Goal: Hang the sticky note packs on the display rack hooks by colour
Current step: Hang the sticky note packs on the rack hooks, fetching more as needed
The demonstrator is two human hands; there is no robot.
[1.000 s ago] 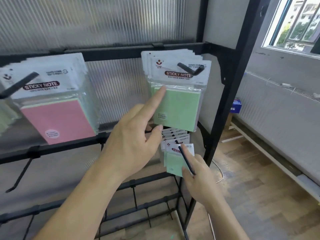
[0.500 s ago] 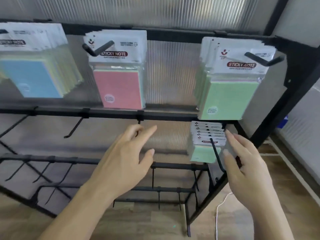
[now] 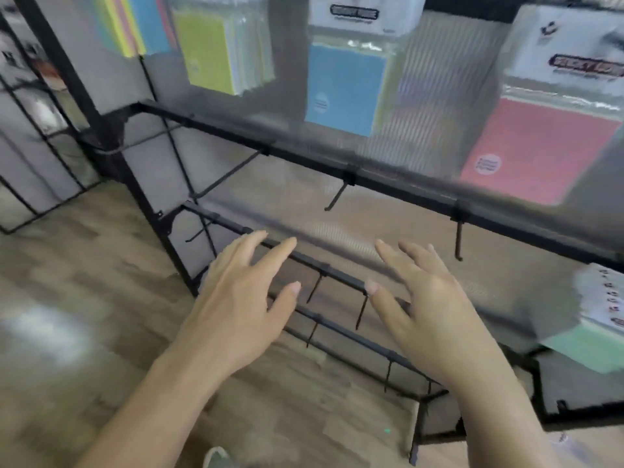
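Sticky note packs are hanging on the upper rail of the display rack (image 3: 371, 179): yellow-green (image 3: 209, 52), blue (image 3: 344, 86) and pink (image 3: 543, 146), above and beyond the hands. Left hand (image 3: 236, 298) and right hand (image 3: 432, 309) are hovering spread and empty; the pink pack appears nearest the right.

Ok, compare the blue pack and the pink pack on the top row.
The blue pack hangs left of the pink pack, nearer the middle of the view. The blue pack looks smaller in the frame; the pink pack looms larger and is cut by the right edge. Both have white header cards, clear wrap and a round white sticker low on the left.
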